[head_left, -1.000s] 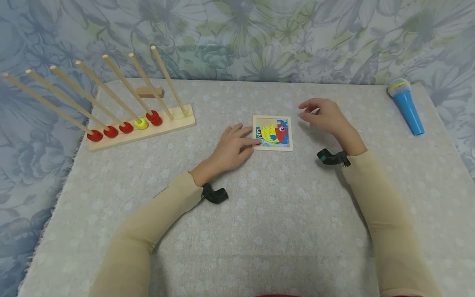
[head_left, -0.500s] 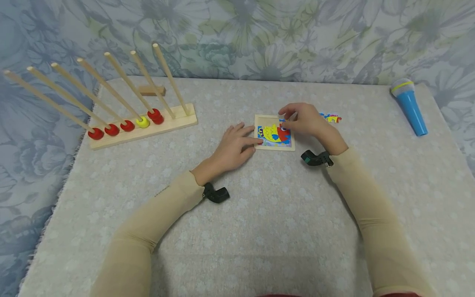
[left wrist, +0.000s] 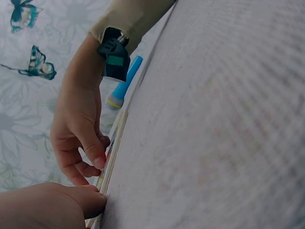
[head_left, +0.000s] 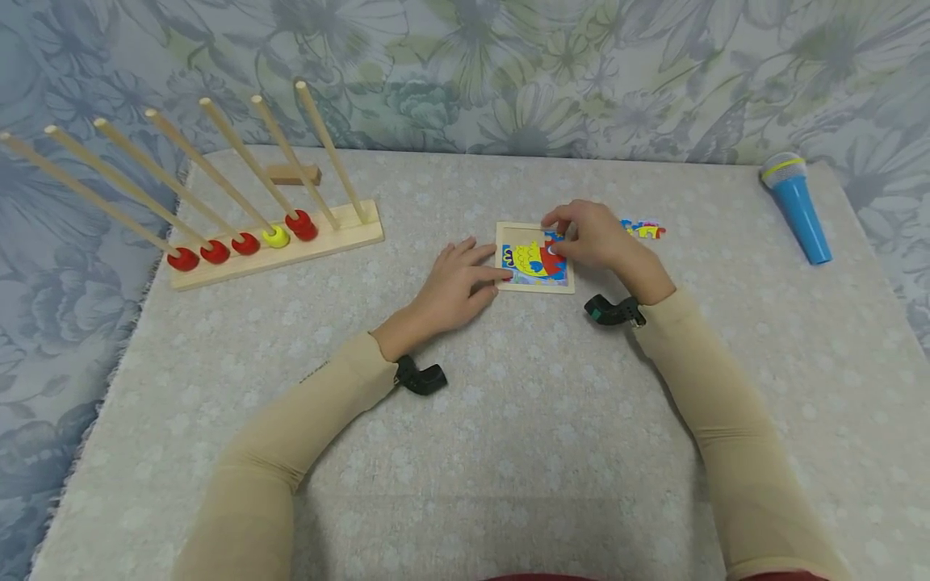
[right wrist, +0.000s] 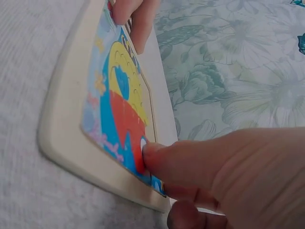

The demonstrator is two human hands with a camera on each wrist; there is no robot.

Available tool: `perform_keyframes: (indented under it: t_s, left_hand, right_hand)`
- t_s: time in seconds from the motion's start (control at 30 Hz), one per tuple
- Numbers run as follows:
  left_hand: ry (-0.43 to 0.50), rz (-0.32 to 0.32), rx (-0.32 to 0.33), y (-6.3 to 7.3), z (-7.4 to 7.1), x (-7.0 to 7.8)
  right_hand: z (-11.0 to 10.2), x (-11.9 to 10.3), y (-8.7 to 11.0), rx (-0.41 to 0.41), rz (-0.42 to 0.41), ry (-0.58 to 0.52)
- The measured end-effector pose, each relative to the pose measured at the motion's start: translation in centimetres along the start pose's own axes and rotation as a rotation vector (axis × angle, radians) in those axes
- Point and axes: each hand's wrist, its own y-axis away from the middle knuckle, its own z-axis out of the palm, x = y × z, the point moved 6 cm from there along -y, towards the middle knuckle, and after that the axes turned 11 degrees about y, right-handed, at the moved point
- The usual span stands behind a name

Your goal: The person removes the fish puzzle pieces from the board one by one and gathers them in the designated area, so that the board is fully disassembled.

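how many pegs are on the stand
7, in one row along the stand: from the left, three pegs with a red ring each, one with a yellow ring, one with stacked red rings, then two bare pegs. None looks hidden.

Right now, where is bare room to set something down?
Bare tablecloth lies between the left sleeve and right sleeve, and between loose puzzle pieces and toy microphone. Crowded: around the fish puzzle, where the left hand and right hand are, and around the bead stacker.
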Motion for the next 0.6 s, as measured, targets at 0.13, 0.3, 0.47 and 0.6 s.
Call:
perform_keyframes:
  t_s: [0.13,0.3,0.47,0.6]
  left_hand:
    - [0.004,-0.007,-0.006,-0.02,0.04,-0.02]
    - [0.002,-0.015,-0.007,-0.08,-0.01,0.02]
    - [0.003,-0.015,-0.003,-0.09,-0.10,0.04]
    - [0.010,-0.012,0.000,-0.06,-0.09,0.08]
  right_hand:
    - [0.06,0.07,-0.06,-0.008,-0.007,-0.002]
    - [-0.12,0.02,-0.02,-0.006,-0.016,0.000]
    - [-0.42,-0.24,0.02,0.005,-0.029,0.024]
    - [-0.50,-0.23,0.11,0.008,-0.015,0.037]
